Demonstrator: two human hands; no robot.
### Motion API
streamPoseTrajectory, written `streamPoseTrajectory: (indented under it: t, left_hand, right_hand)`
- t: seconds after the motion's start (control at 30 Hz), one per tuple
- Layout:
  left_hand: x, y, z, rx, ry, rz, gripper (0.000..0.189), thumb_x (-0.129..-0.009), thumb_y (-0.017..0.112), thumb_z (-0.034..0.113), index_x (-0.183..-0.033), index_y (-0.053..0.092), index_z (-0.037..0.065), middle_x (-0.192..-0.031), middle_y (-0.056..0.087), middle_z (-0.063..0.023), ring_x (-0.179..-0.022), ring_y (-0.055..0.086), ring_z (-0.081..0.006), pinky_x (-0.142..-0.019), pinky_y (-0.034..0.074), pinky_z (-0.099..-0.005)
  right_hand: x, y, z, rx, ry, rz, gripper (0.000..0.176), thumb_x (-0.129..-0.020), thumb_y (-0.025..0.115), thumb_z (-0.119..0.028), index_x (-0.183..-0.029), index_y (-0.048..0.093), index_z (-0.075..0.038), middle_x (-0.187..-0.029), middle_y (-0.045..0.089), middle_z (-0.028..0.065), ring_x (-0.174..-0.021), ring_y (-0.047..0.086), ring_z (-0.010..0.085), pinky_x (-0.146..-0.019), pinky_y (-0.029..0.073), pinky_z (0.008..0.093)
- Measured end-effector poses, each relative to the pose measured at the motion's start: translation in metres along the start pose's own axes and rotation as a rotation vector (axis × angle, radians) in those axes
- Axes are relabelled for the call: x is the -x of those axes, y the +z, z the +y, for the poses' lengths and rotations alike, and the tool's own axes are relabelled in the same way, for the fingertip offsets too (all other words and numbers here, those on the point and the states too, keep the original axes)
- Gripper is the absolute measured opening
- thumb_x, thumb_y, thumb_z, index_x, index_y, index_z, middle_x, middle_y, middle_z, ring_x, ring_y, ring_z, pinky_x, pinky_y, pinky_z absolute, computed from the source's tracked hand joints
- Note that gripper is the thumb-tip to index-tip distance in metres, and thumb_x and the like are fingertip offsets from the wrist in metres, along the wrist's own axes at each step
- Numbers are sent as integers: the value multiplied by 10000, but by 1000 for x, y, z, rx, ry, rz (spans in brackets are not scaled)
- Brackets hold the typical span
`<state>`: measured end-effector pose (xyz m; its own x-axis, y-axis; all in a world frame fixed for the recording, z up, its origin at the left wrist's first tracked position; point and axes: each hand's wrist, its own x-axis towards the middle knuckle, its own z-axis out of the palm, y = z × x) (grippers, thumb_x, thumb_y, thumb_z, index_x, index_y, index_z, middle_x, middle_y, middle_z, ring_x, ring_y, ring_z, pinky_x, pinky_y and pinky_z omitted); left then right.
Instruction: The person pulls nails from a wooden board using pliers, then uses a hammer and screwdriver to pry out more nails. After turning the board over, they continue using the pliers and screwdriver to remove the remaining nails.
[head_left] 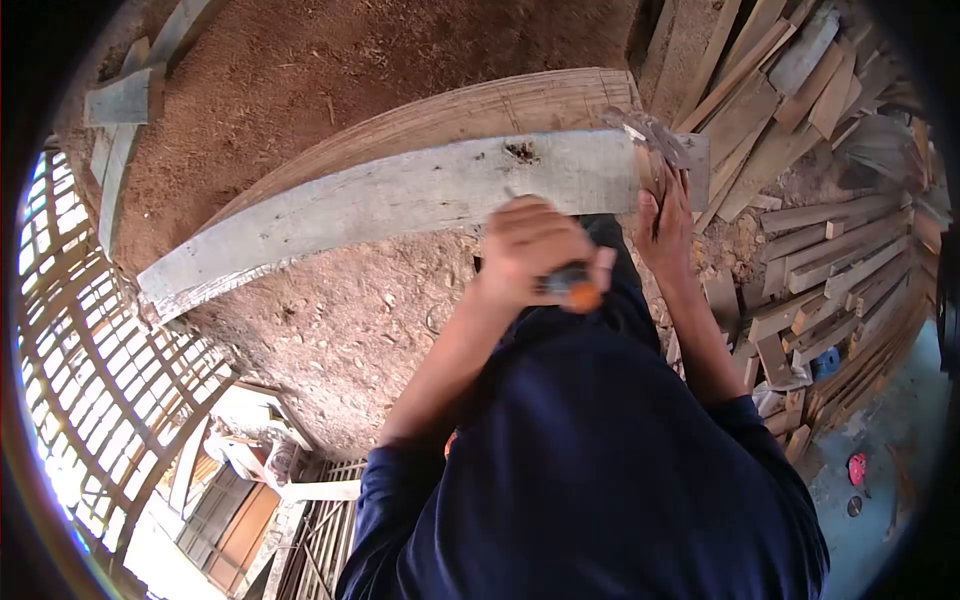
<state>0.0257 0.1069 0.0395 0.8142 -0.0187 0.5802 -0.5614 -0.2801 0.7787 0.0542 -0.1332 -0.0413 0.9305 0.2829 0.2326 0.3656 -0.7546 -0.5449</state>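
Observation:
A long pale grey plank [400, 190] lies across a workbench-like stack in front of me. My left hand [530, 250], smeared by motion, is closed around a black handle with an orange end [583, 296], over the near edge of the plank. The tool's working end is hidden or blurred, so its kind does not show. My right hand [668, 225] is at the plank's right end. Its fingers rest against a small upright wooden piece [652, 172]. A rough grey-brown lump [660, 138] sits at the top of that piece.
Behind the plank lies a curved brown board [500, 105]. Offcuts [740, 110] and stacked wooden strips [850, 260] fill the right side. A wooden lattice [90, 330] stands at the left. Chips cover the dirt floor [330, 330]. A pink object [857, 467] lies at lower right.

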Motion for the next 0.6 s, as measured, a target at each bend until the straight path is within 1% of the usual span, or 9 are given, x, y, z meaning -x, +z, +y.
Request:
streamPoseTrajectory:
  t: [0.03,0.1,0.13,0.23,0.37,0.4,0.47,0.53,0.6]
  left_hand:
    - [-8,13,1,4,43,-119,196,-759,787,110,-722,595,118,-665,599,-4,-553,593,-199,-549,466,-319]
    - [-8,40,-12,-123,119,-248,251,-757,813,236,-735,590,124,-712,596,0,-629,611,-202,-614,461,-313]
    - [-6,49,-17,-189,89,-301,253,-753,785,301,-758,596,132,-724,581,5,-695,622,-198,-659,461,-321]
    - [-4,63,-39,-200,93,-256,237,-730,776,283,-780,597,136,-720,569,0,-700,623,-197,-664,459,-322]
    - [-1,66,-54,-215,57,-221,281,-642,824,229,-833,636,147,-781,628,5,-715,635,-211,-679,464,-344]
    - [0,66,-55,-213,53,-221,281,-642,824,229,-833,636,147,-781,628,5,-715,635,-211,-679,464,-344]
    - [1,67,-56,-312,-21,-147,228,-753,788,260,-805,593,153,-802,606,5,-764,636,-194,-671,436,-338]
    - [-3,71,-54,-322,-94,-105,242,-736,803,267,-807,605,147,-809,608,-5,-776,636,-209,-679,442,-348]
    - [-8,73,-50,-334,-166,-62,258,-719,819,275,-809,617,141,-815,611,-16,-788,637,-224,-687,447,-358]
  right_hand:
    - [0,-2,0,6,-2,-10,487,-1041,517,-257,-1328,498,136,-1383,538,319,-1392,437,459,-1184,288,538]
    - [-2,-4,-2,2,39,-41,496,-1020,549,-251,-1335,495,128,-1375,545,315,-1389,442,458,-1189,287,537]
    - [-1,-3,3,5,39,-49,496,-1020,549,-251,-1335,495,128,-1375,545,315,-1389,442,458,-1189,287,537]
    - [2,-2,12,37,2,-111,509,-985,577,-227,-1349,488,117,-1367,547,312,-1392,439,454,-1189,291,544]
    - [-4,-7,-4,73,9,-107,507,-963,554,-198,-1360,480,109,-1372,537,304,-1379,434,486,-1186,294,564]
    - [-6,-8,-6,68,22,-97,499,-963,538,-185,-1361,478,109,-1376,533,302,-1371,433,499,-1184,295,572]
    - [-3,-5,1,52,21,-86,492,-968,522,-179,-1363,474,110,-1384,527,302,-1357,440,511,-1183,296,576]
    - [-3,-4,2,36,19,-74,486,-973,507,-173,-1365,470,112,-1391,522,303,-1343,447,524,-1181,297,580]
    - [-6,-5,-4,21,-23,-22,476,-1005,473,-199,-1370,477,107,-1384,533,301,-1319,485,502,-1176,298,586]
